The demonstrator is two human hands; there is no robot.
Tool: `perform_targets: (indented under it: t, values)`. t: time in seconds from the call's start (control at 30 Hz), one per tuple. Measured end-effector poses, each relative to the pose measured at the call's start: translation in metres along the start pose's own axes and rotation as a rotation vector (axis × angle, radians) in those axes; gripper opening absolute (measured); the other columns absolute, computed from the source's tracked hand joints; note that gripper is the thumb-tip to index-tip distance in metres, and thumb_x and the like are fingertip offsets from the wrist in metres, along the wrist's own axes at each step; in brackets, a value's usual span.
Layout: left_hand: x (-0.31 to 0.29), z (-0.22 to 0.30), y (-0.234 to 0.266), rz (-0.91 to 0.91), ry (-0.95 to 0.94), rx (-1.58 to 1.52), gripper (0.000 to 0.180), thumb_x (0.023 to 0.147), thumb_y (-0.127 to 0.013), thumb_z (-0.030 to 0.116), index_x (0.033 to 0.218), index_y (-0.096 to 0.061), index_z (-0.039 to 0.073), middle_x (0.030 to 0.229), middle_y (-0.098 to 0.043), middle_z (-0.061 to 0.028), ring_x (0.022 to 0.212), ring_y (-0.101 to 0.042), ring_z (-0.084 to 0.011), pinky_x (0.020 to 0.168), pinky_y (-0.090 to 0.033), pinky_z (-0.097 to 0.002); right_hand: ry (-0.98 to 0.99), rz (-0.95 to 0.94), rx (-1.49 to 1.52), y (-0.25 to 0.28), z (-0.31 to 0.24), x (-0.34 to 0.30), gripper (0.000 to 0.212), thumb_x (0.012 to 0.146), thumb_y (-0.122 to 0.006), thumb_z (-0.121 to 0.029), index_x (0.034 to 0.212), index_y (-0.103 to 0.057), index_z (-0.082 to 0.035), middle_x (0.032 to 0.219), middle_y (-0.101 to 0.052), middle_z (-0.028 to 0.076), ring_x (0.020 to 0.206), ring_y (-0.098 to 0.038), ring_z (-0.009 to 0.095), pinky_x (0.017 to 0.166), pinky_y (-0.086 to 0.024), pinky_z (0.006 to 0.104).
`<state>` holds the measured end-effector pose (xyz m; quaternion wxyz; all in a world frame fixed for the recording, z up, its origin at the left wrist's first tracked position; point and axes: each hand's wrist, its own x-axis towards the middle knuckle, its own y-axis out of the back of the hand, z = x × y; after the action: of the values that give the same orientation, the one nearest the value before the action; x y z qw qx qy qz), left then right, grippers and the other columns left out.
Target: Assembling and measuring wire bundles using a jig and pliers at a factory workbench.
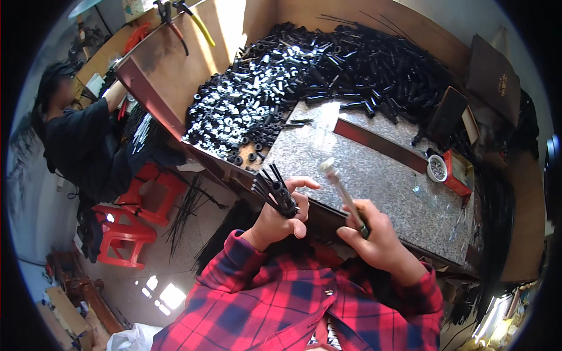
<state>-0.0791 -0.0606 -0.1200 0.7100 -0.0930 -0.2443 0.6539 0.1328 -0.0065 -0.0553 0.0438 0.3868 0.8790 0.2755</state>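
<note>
My left hand [274, 221] is closed around a bundle of thin black rods [266, 186] gathered about a short black tube-like fitting [283, 199]. Its forefinger sticks out to the right, and the rods fan up and left. In my right hand [376, 238] I grip a hammer [346, 198] by its handle, with the pale head raised up and left above the grey stone worktop [316, 146]. The hammer is slightly blurred. Both hands are just over the worktop's near edge, with a gap between the bundle and the hammer.
A heap of small white and black fittings [234, 111] and a heap of black tubes [363, 70] cover the back. A metal strip [380, 145], white cup [437, 168] and red box [459, 175] stand right. Left, a person [88, 146] works near red stools [126, 237]; pliers [172, 29] hang above.
</note>
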Motion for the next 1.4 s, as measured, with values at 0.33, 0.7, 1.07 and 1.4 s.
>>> perform_targets:
  t: [0.33, 0.7, 1.07, 1.4]
  values:
    - [-0.004, 0.015, -0.005, 0.09, 0.072, 0.3, 0.085, 0.043, -0.073, 0.069, 0.095, -0.068, 0.002, 0.085, -0.062, -0.0001, 0.073, -0.052, -0.0068, 0.062, -0.038, -0.0223, 0.235, -0.031, -0.745, 0.012, -0.011, -0.023, 0.063, 0.074, -0.072, -0.014, 0.132, -0.051, -0.01, 0.069, -0.046, 0.008, 0.056, -0.052, 0.024, 0.05, -0.043, 0.037]
    - [-0.002, 0.013, -0.008, 0.049, 0.09, 0.34, 0.083, 0.045, -0.073, 0.067, 0.098, -0.068, 0.003, 0.095, -0.064, -0.0035, 0.087, -0.059, -0.0127, 0.075, -0.046, -0.0279, 0.314, 0.089, -0.933, 0.015, -0.013, -0.025, 0.062, 0.076, -0.07, -0.017, 0.135, -0.05, -0.011, 0.075, -0.044, 0.008, 0.066, -0.047, 0.024, 0.057, -0.037, 0.0371]
    - [-0.003, 0.001, -0.007, 0.049, 0.011, 0.43, 0.072, 0.052, -0.08, 0.058, 0.098, -0.067, 0.004, 0.095, -0.063, -0.002, 0.085, -0.058, -0.0106, 0.073, -0.045, -0.0254, 0.269, 0.023, -0.998, 0.018, -0.014, -0.03, 0.063, 0.076, -0.069, -0.014, 0.135, -0.048, -0.011, 0.074, -0.043, 0.008, 0.065, -0.048, 0.025, 0.057, -0.038, 0.038]
    - [0.0, -0.004, -0.009, 0.063, 0.026, 0.29, 0.075, 0.051, -0.085, 0.052, 0.102, -0.061, 0.002, 0.088, -0.058, 0.003, 0.076, -0.053, -0.0053, 0.064, -0.04, -0.02, 0.202, -0.024, -0.843, 0.025, -0.019, -0.026, 0.062, 0.076, -0.069, -0.012, 0.135, -0.049, -0.011, 0.075, -0.044, 0.009, 0.065, -0.05, 0.026, 0.056, -0.041, 0.0374]
